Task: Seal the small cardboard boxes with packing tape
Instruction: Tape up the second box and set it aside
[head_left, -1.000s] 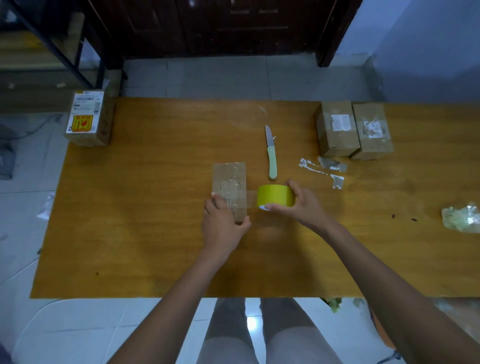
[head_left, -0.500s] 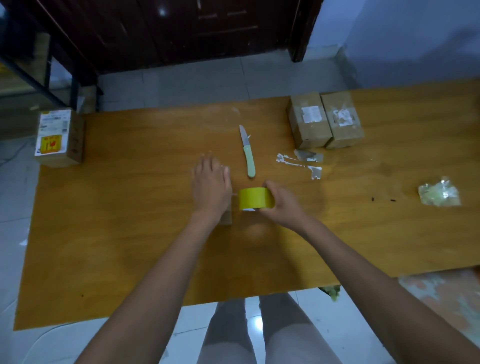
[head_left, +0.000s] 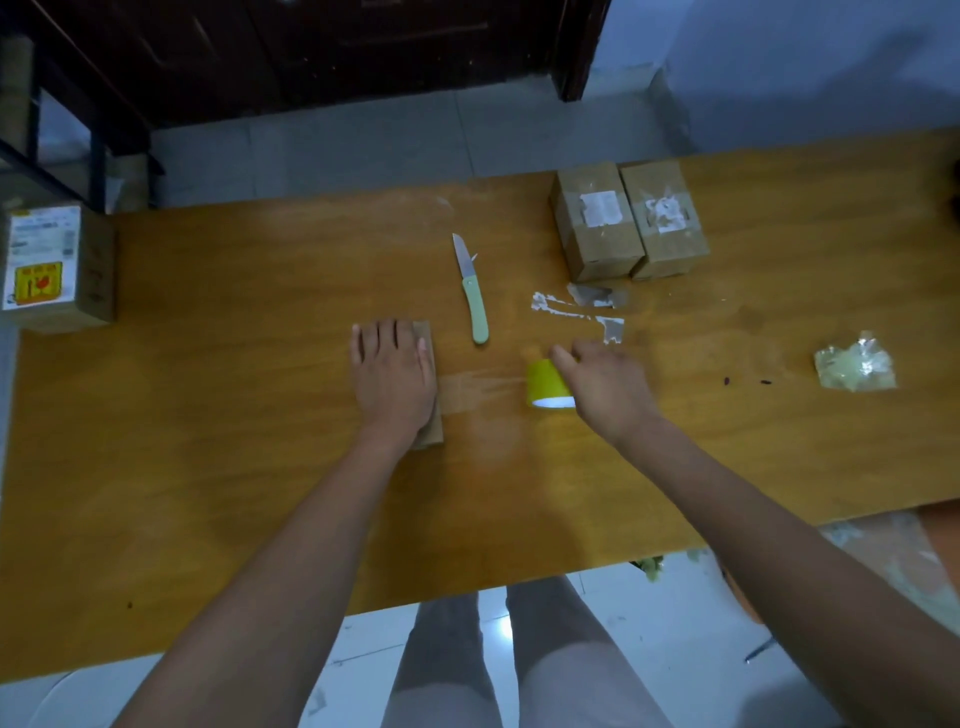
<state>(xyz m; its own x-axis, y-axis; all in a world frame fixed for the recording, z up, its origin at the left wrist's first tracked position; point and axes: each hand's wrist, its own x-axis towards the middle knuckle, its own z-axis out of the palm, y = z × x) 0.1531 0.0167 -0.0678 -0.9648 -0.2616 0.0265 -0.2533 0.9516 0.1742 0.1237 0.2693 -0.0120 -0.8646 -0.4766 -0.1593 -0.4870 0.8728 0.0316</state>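
Now left grip (head_left: 393, 375) flat atop box (head_left: 430, 410), right grip (head_left: 605, 387) grasping tape roll (head_left: 545, 384) beside it.

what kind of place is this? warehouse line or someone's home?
Likely a home or small back room used as a makeshift packing spot, not a warehouse: a plain wooden table on a tiled floor, a dark wooden door behind, and a few small cardboard boxes.

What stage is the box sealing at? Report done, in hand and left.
Done: nothing can be confirmed; the two boxes at the far side show tape, seams unclear.
In hand: left hand presses the small box flat while right hand pulls the yellow tape roll away, a clear strip stretched between.
Left: cutting the strip, perhaps with the knife.
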